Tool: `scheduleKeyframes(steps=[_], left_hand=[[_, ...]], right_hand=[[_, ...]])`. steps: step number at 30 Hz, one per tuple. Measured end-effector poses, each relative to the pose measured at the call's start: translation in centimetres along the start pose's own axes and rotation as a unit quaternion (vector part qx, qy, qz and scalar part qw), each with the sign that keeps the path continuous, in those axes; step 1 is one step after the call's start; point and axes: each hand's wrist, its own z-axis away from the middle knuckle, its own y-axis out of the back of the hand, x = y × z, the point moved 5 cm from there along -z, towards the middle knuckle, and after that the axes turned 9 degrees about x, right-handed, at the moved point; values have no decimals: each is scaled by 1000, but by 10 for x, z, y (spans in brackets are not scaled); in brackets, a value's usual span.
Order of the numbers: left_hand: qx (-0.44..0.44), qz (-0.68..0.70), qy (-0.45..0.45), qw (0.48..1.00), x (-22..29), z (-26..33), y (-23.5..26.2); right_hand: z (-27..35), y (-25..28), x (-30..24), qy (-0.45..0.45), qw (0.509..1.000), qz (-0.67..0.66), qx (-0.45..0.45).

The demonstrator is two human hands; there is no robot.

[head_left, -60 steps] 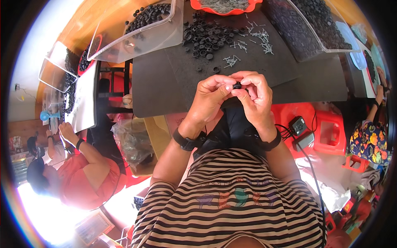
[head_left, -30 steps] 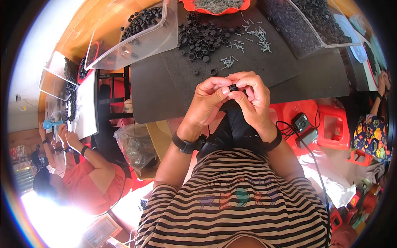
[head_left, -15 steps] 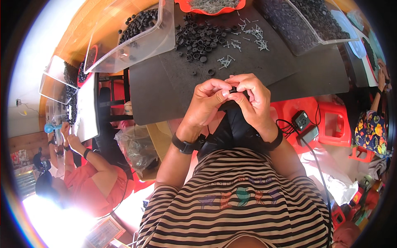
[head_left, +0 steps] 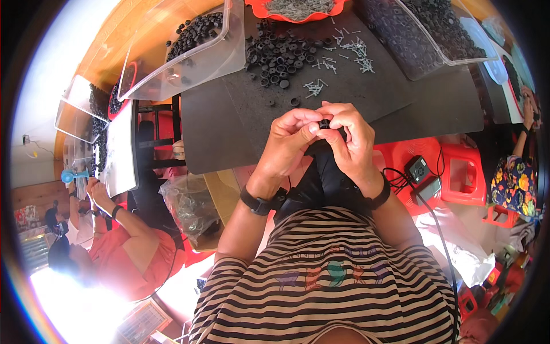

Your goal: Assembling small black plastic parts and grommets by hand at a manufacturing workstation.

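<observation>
My left hand [head_left: 289, 143] and my right hand [head_left: 352, 140] meet at the near edge of a black table mat [head_left: 240, 132]. Between the fingertips of both hands sits a small black ring-shaped part [head_left: 324, 123]. Just beyond my hands, a pile of the same black parts [head_left: 278, 54] lies on the mat beside scattered small silver screws [head_left: 349, 51]. Both wrists wear black bands.
A clear plastic bin with black parts [head_left: 189, 46] stands at the back left and another clear bin [head_left: 424, 28] at the back right. An orange tray of screws [head_left: 298, 7] sits at the far edge. A person in a red top [head_left: 132, 252] works at the left. Red stools [head_left: 452, 166] stand right.
My hands have stayed pressed together on the small black part, with only slight finger shifts. The view has drifted a little, so the table shows further up the picture.
</observation>
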Motion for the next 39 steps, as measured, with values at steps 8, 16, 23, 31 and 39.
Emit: scheduleKeyframes(steps=[8, 16, 23, 31, 39], left_hand=[[-3, -10, -4, 1000, 1, 1, -1], [6, -16, -3, 1000, -2, -2, 4], [24, -16, 4, 1000, -2, 1, 5], [17, -20, 1, 1000, 0, 1, -2], [-14, 9, -1, 1000, 0, 1, 0]], right_hand=[[3, 1, 0, -32, 999, -17, 6], [-1, 2, 3, -31, 999, -20, 3], [1, 3, 1, -76, 997, -29, -7], [0, 6, 4, -54, 998, -39, -19], [-3, 7, -3, -27, 999, -10, -38]])
